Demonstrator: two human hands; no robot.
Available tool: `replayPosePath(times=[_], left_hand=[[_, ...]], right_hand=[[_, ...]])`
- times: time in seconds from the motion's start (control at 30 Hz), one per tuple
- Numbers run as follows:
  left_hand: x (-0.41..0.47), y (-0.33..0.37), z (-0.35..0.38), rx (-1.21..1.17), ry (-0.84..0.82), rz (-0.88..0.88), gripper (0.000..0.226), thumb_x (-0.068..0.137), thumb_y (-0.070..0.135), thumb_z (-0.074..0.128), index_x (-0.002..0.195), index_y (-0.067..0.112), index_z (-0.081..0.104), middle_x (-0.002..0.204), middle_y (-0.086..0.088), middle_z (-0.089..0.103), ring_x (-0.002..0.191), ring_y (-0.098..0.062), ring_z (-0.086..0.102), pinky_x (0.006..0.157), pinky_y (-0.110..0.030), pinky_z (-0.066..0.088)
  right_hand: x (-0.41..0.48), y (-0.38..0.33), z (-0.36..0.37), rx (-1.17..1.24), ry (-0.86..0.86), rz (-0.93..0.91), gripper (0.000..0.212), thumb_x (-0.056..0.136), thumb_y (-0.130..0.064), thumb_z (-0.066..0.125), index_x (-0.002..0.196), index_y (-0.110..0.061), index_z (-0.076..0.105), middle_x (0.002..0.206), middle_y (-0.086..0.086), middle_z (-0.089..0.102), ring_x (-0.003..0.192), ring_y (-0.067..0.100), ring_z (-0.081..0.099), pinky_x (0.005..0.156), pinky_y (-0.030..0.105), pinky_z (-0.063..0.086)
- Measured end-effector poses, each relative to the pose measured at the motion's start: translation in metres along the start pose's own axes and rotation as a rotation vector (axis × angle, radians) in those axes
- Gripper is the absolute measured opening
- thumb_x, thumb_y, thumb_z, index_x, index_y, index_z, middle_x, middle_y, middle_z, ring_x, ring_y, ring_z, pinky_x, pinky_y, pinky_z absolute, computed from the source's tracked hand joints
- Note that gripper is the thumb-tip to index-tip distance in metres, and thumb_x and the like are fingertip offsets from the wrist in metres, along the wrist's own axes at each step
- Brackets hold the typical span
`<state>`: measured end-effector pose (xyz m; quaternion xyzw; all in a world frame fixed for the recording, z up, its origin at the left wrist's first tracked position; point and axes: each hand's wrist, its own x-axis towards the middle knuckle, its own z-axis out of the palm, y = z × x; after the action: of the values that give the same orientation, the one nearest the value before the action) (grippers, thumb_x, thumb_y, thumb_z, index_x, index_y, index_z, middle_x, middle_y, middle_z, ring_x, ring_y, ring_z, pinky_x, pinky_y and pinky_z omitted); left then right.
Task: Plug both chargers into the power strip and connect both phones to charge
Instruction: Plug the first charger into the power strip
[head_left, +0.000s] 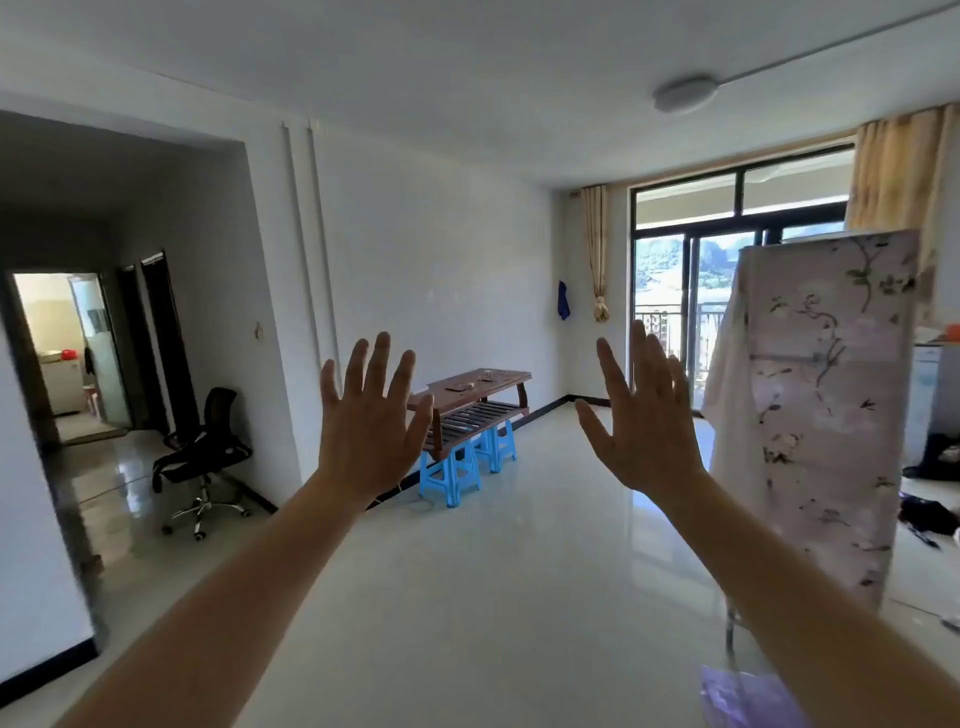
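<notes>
Head view: left grip (366, 441) and right grip (647, 431) both raised, fingers spread, holding nothing. Counter (483, 387) far beyond, showing between them; small items on it unclear.

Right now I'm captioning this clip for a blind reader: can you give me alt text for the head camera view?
Two empty hands, left and right, are raised with fingers spread, backs toward the camera, in a bright tiled room. Beyond them a low wooden table rests on blue plastic stools by the white wall, with small items on top too far to identify. A black office chair stands left.
</notes>
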<state>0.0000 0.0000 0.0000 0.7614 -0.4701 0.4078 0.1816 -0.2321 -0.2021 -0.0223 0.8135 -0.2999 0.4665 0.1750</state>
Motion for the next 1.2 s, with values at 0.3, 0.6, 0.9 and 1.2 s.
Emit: replayPosePath(times=[0.3,0.6,0.9,1.2], left_hand=[[0.020,-0.089,0.149,-0.028,-0.095,-0.061,0.071,0.098,0.055,0.016,0.151,0.012,0.037,0.163,-0.018,0.029,0.149,-0.037,0.028,0.116,-0.064,0.021],[0.115,-0.132,0.298,-0.127,-0.233,-0.103,0.063,0.102,0.050,0.031,0.152,0.013,0.034,0.165,-0.015,0.026,0.151,-0.034,0.025,0.119,-0.064,0.020],[0.220,-0.107,0.511,-0.152,-0.260,-0.035,0.061,0.101,0.051,0.032,0.150,0.013,0.037,0.163,-0.014,0.030,0.149,-0.034,0.029,0.116,-0.064,0.022],[0.381,-0.131,0.677,-0.081,-0.292,-0.003,0.067,0.098,0.053,0.022,0.149,0.012,0.038,0.161,-0.016,0.034,0.147,-0.036,0.032,0.116,-0.064,0.022]], right_hand=[[0.028,-0.056,0.191,0.031,-0.127,-0.050,0.076,0.098,-0.046,0.052,0.160,-0.013,0.023,0.167,0.025,0.010,0.152,0.041,0.020,0.120,0.056,0.026],[0.098,-0.052,0.328,-0.010,-0.252,-0.005,0.077,0.097,-0.048,0.054,0.159,-0.016,0.022,0.167,0.023,0.012,0.151,0.040,0.025,0.119,0.055,0.026],[0.159,0.034,0.508,0.010,-0.232,0.068,0.075,0.098,-0.044,0.054,0.159,-0.011,0.025,0.167,0.025,0.008,0.150,0.041,0.027,0.119,0.056,0.028],[0.291,0.108,0.715,0.019,-0.300,0.104,0.075,0.098,-0.045,0.053,0.159,-0.012,0.024,0.167,0.024,0.011,0.150,0.040,0.025,0.120,0.054,0.025]])
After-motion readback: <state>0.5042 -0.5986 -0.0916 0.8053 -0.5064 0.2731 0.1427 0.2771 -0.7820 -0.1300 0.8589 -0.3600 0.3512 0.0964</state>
